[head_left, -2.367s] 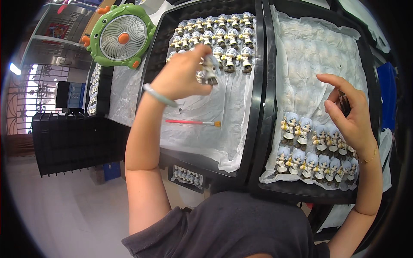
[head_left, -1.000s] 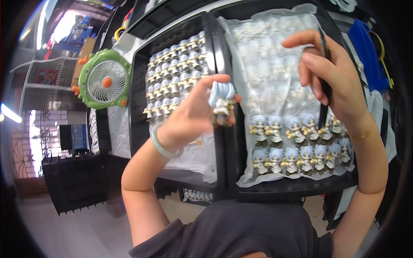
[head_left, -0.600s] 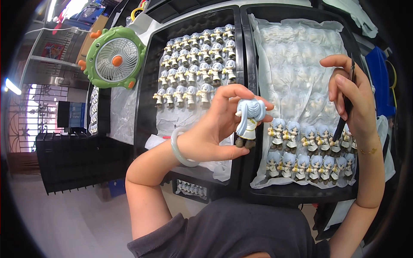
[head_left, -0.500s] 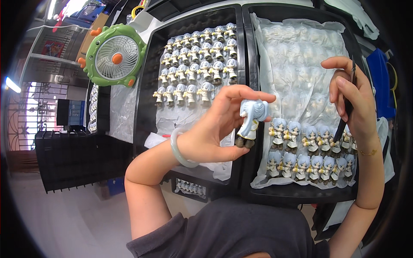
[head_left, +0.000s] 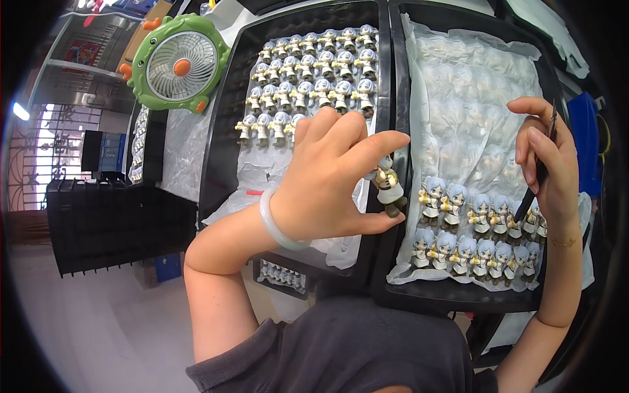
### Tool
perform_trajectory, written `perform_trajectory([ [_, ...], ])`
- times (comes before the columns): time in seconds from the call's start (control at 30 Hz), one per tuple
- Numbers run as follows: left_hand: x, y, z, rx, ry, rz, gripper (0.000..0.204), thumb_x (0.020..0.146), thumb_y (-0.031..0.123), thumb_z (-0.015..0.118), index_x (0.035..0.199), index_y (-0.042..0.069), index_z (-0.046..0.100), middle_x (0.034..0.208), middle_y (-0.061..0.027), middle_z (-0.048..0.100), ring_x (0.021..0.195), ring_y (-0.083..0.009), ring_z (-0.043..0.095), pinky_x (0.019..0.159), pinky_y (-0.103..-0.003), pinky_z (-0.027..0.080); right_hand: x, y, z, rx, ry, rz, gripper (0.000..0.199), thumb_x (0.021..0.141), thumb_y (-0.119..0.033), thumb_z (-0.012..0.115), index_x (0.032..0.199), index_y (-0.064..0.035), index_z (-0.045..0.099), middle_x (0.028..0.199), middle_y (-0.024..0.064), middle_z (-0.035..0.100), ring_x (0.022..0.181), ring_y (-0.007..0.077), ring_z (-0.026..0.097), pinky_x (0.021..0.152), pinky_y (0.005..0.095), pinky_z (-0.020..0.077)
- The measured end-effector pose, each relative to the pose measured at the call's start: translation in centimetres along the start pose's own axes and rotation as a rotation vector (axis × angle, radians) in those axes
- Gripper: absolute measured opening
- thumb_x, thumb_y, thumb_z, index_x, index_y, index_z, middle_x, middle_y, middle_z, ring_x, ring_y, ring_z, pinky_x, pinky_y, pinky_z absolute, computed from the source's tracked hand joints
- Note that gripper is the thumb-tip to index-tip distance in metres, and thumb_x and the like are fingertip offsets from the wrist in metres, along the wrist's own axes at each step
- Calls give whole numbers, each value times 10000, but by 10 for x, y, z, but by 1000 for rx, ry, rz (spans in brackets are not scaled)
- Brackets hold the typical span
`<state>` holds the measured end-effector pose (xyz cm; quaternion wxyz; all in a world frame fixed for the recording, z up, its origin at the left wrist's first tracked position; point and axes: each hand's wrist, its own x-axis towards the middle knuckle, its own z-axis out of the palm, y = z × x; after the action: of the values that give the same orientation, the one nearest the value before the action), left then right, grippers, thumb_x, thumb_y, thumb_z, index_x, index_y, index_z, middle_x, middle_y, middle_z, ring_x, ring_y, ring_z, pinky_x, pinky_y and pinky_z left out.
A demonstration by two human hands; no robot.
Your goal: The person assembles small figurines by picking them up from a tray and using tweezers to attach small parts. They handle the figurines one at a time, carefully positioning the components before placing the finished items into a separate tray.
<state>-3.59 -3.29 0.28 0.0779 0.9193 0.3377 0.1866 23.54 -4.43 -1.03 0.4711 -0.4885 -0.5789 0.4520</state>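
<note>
My left hand (head_left: 327, 173), with a pale bangle at the wrist, grips a small figurine (head_left: 390, 191) between thumb and forefinger. The figurine has light blue hair, a white outfit and brown boots; its front shows, and the fingers partly cover its head. In my right hand (head_left: 553, 154) is a slim dark pen-like tool (head_left: 526, 204), slanting down over the right tray (head_left: 432, 299). Its exact kind I cannot make out. Two rows of similar figurines (head_left: 483, 252) lie in that tray on white paper. Several more figurines (head_left: 321, 65) lie in rows in the left tray (head_left: 219, 124).
Translucent paper (head_left: 478, 72) covers further rows in the right tray. A green animal-shaped fan (head_left: 216, 52) stands beyond the left tray. A black crate (head_left: 118, 223) is at the left, a blue bin (head_left: 582, 150) at the far right. Below the left tray sits a small tray of figurines (head_left: 282, 276).
My left hand has turned the figurine from its back to its front, the back of the hand now facing up. My right hand keeps its hold on the tool.
</note>
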Motion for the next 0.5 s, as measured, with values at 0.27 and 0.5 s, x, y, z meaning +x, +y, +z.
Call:
perform_trajectory([
  [0.27, -2, -3, -1, -44, -30, -6, 639, 454, 353, 766, 1008, 108, 562, 759, -24, 433, 700, -205, 372, 670, -296, 293, -1, 1, 1, -14, -8, 7, 357, 823, -239, 447, 1041, 39, 500, 582, -12, 470, 384, -17, 335, 337, 120, 254],
  [0.5, 7, -56, -4, -343, 97, -271, 600, 553, 307, 695, 1072, 84, 495, 912, -70, 531, 840, -233, 473, 772, -299, 320, -1, 3, -1, -18, -10, 7, 364, 823, -226, 441, 1062, 48, 472, 575, -2, 462, 361, -6, 316, 332, 127, 250],
])
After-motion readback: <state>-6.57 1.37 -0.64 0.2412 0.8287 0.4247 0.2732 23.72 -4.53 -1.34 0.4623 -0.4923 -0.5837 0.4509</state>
